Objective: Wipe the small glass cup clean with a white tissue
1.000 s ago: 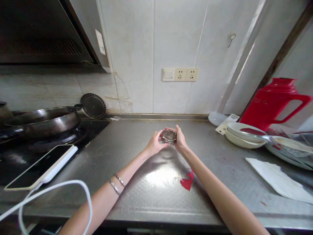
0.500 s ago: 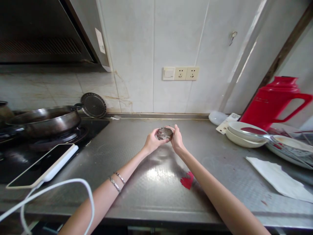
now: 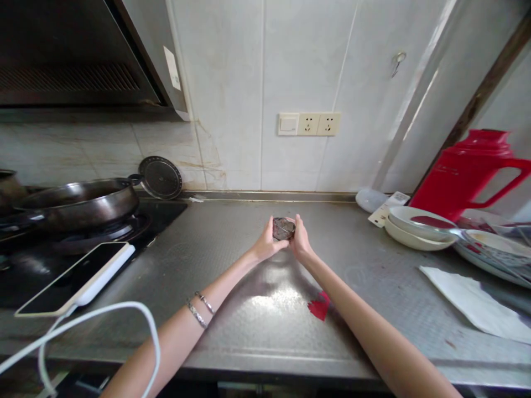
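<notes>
Between my two hands, above the middle of the steel counter [image 3: 232,287], is a small round, dark grey-brown lump [image 3: 284,228] with shiny streaks; its exact kind cannot be made out. My left hand [image 3: 269,243] grips it from the left, the thumb along its lower edge. On the opposite side, my right hand [image 3: 301,240] cups it with fingers pointing up; part of that hand is hidden behind the lump. A jagged red scrap [image 3: 318,305] lies on the counter beside my right forearm.
On the left, a steel pan [image 3: 78,204] sits on the stove, and a phone [image 3: 74,276] with a white cable [image 3: 151,331] lies in front. To the right are stacked bowls [image 3: 418,235], a red thermos [image 3: 468,171], plates [image 3: 493,260] and a white paper sheet [image 3: 473,304].
The lump has turned slightly in my hands and looks darker. My left hand's fingers now point more upward along its side. The view has shifted a little.
</notes>
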A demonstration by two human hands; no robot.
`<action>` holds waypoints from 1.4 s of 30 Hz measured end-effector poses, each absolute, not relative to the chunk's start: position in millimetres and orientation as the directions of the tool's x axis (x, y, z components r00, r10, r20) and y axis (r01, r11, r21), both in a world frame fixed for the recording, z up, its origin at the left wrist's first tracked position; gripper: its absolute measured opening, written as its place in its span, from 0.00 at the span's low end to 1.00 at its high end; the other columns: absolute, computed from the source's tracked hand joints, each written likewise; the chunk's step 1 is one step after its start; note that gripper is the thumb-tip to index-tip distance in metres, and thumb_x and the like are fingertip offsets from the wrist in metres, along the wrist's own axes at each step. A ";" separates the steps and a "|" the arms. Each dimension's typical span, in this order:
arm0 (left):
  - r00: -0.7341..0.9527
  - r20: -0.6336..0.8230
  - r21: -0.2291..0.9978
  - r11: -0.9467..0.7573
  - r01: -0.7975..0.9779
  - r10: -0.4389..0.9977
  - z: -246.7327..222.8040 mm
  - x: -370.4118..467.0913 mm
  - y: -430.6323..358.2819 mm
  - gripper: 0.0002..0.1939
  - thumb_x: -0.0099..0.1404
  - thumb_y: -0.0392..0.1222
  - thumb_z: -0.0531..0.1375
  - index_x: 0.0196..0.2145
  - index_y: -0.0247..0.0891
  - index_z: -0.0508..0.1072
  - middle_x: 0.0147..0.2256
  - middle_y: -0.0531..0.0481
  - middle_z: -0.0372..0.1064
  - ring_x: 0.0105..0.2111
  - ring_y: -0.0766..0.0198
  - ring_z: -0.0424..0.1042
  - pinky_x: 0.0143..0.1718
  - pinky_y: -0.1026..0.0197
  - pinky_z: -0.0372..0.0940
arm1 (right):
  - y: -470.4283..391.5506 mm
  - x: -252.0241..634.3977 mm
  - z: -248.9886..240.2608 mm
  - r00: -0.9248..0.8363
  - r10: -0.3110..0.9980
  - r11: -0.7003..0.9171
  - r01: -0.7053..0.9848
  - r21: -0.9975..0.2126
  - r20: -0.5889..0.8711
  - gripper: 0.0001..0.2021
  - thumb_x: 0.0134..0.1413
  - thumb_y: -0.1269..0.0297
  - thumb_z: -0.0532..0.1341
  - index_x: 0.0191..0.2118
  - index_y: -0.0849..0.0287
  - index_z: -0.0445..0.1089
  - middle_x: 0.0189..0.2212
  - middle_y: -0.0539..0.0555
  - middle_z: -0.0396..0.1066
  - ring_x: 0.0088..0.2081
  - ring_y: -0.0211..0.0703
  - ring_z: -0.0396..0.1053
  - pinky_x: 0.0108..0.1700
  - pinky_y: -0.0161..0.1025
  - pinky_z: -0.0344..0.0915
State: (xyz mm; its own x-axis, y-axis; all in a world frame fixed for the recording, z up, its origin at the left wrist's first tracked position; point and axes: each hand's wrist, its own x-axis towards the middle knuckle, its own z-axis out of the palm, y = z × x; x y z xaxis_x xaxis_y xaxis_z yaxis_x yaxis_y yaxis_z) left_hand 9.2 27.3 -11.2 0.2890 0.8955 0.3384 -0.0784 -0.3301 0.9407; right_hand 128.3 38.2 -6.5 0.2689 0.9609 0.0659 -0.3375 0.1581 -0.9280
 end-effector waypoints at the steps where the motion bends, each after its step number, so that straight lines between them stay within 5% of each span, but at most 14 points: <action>1: 0.319 0.344 0.939 -0.332 -0.092 0.883 -9.5 9.2 26.0 0.49 0.45 0.38 0.70 0.61 0.36 0.51 0.57 0.37 0.59 0.57 0.48 0.61 0.60 0.44 0.53 | 38.2 132.0 -4.6 0.275 0.960 0.148 -0.327 -0.933 0.056 0.27 0.51 0.41 0.50 0.35 0.60 0.73 0.27 0.54 0.77 0.29 0.45 0.73 0.28 0.36 0.65; 8: 0.319 0.413 0.902 -0.432 -0.013 0.853 -1.0 4.6 24.6 0.44 0.36 0.37 0.74 0.52 0.31 0.65 0.52 0.34 0.65 0.49 0.48 0.69 0.54 0.47 0.61 | 32.6 139.5 8.3 0.203 0.972 0.163 -0.215 -0.963 0.119 0.29 0.53 0.42 0.48 0.30 0.62 0.76 0.24 0.56 0.76 0.28 0.46 0.73 0.28 0.37 0.66; 13: 0.357 0.407 0.906 -0.422 -0.039 0.841 -1.9 3.2 24.8 0.39 0.41 0.40 0.73 0.51 0.32 0.65 0.47 0.39 0.71 0.46 0.53 0.71 0.51 0.52 0.64 | 34.5 134.9 5.0 0.213 0.965 0.197 -0.203 -0.959 0.153 0.29 0.52 0.42 0.49 0.30 0.61 0.77 0.24 0.55 0.76 0.31 0.47 0.74 0.35 0.39 0.68; 24: 0.056 0.441 0.889 -0.445 0.109 0.896 -10.2 -2.3 36.1 0.42 0.44 0.44 0.71 0.53 0.35 0.57 0.51 0.37 0.66 0.50 0.53 0.68 0.54 0.49 0.60 | 23.6 110.6 2.6 0.239 0.934 0.309 -0.175 -0.935 0.264 0.17 0.53 0.51 0.55 0.36 0.56 0.74 0.38 0.49 0.75 0.46 0.43 0.67 0.50 0.37 0.60; 31: 0.327 0.478 0.866 -0.500 -0.019 0.815 -9.5 4.7 27.5 0.37 0.49 0.43 0.69 0.53 0.37 0.59 0.51 0.39 0.67 0.51 0.54 0.68 0.55 0.51 0.61 | 39.4 130.0 0.7 0.307 0.939 0.248 -0.298 -0.922 0.153 0.21 0.50 0.46 0.52 0.36 0.58 0.72 0.31 0.49 0.76 0.37 0.43 0.71 0.39 0.36 0.65; 34: 0.301 0.510 0.854 -0.517 -0.063 0.806 -9.1 5.7 26.8 0.32 0.52 0.43 0.67 0.52 0.36 0.62 0.50 0.38 0.67 0.50 0.54 0.69 0.53 0.50 0.64 | 43.0 142.3 6.4 0.314 0.941 0.227 -0.320 -0.920 0.122 0.24 0.51 0.45 0.49 0.35 0.59 0.73 0.28 0.51 0.76 0.33 0.44 0.72 0.35 0.37 0.66; 38: 0.228 0.497 0.855 -0.517 0.034 0.837 -7.9 1.4 28.9 0.37 0.43 0.44 0.72 0.51 0.35 0.66 0.48 0.39 0.66 0.46 0.53 0.70 0.44 0.53 0.70 | 36.8 142.5 13.2 0.234 0.969 0.159 -0.348 -0.924 0.079 0.26 0.51 0.44 0.49 0.30 0.61 0.75 0.25 0.54 0.76 0.31 0.47 0.73 0.33 0.39 0.67; 42: 0.349 0.460 0.862 -0.504 0.044 0.816 -6.3 -2.2 27.5 0.39 0.43 0.43 0.72 0.53 0.35 0.66 0.49 0.39 0.68 0.48 0.53 0.70 0.49 0.53 0.66 | 31.3 136.5 12.4 0.214 0.974 0.141 -0.327 -0.935 0.072 0.27 0.50 0.44 0.49 0.27 0.61 0.75 0.23 0.55 0.76 0.31 0.48 0.74 0.34 0.39 0.68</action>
State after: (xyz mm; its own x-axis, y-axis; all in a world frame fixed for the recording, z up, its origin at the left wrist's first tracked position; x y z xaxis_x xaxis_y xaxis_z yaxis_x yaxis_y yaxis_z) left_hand -2.2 27.5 -6.3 0.3494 0.8165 0.4596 0.0443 -0.5044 0.8623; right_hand 136.5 31.3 12.4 0.2139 0.9742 0.0724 -0.3268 0.1412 -0.9345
